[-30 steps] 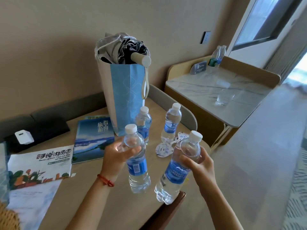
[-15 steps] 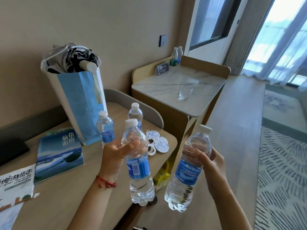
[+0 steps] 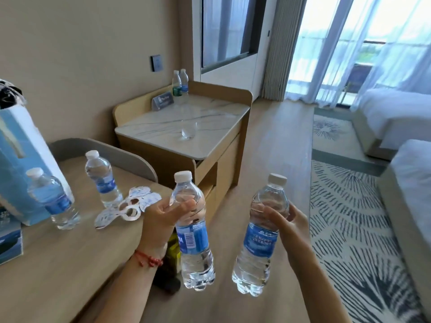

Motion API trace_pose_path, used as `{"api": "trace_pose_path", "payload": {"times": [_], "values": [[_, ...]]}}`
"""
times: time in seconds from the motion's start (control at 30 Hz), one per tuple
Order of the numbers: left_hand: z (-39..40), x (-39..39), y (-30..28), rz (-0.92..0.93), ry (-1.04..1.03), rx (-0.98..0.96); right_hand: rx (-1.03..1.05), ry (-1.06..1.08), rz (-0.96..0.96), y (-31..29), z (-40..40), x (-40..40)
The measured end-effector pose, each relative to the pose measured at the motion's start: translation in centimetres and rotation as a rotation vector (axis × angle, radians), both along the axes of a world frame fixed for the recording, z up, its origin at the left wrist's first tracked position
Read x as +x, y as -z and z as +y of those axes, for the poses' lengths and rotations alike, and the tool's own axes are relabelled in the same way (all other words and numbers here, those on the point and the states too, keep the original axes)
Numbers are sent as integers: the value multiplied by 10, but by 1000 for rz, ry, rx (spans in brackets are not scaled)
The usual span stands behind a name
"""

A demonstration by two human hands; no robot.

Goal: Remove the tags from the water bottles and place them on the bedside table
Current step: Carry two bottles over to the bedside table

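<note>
- Clear plastic with blue labels: two water bottles are off the table and in the air, one in each of the hands, both upright or nearly so, caps on.
- The left hand [image 3: 166, 217] is wrapped around the shoulder of the left-held bottle [image 3: 192, 231], thumb across the front; no tag shows on its neck.
- The right hand [image 3: 285, 220] is closed on the upper body of the right-held bottle [image 3: 261, 234], which tilts a little to the right; its neck looks bare as well.
- A loose heap of removed tags [image 3: 129, 206], white paper pieces with round neck holes, lies on the wooden table [image 3: 70, 264], so the tag-removal step looks done for at least some bottles.
- Two more bottles stand on that table: the nearer bottle [image 3: 52, 199] just beside the blue paper bag [image 3: 21, 164], and the farther bottle [image 3: 102, 178] close to the tags. Neither appears to carry a tag, though their necks are small in the view.
- The beds [image 3: 396, 113] lie to the right, well apart; no bedside table can be picked out for certain, and the marble-topped cabinet [image 3: 210, 145] ahead already holds two bottles and a glass.
- Judged from this: tags largely off, two bottles in transit, two left to carry, none yet seen delivered.
</note>
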State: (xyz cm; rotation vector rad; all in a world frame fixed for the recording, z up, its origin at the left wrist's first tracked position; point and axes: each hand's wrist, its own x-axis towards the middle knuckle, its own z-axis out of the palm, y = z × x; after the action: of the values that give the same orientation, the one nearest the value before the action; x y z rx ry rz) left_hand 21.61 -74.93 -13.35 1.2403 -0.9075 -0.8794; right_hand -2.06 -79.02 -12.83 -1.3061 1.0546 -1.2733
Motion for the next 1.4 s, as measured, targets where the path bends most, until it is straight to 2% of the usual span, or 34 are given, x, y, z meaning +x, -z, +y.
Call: {"api": "trace_pose_path", "payload": {"times": [0.3, 0.57, 0.73, 1.1, 1.4], "values": [[-66, -119, 1, 45, 261, 45, 18, 222, -45, 0, -12, -121], [-154, -185, 6, 61, 421, 72, 29, 372, -57, 8, -59, -177], [-239, -202, 13, 65, 482, 84, 29, 439, -70, 9, -130, -190], [-462, -213, 2, 26, 555, 56, 34, 505, -45, 4, -338, -197], [-587, -238, 19, 46, 567, 107, 72, 508, -42, 12, -462, -222]]}}
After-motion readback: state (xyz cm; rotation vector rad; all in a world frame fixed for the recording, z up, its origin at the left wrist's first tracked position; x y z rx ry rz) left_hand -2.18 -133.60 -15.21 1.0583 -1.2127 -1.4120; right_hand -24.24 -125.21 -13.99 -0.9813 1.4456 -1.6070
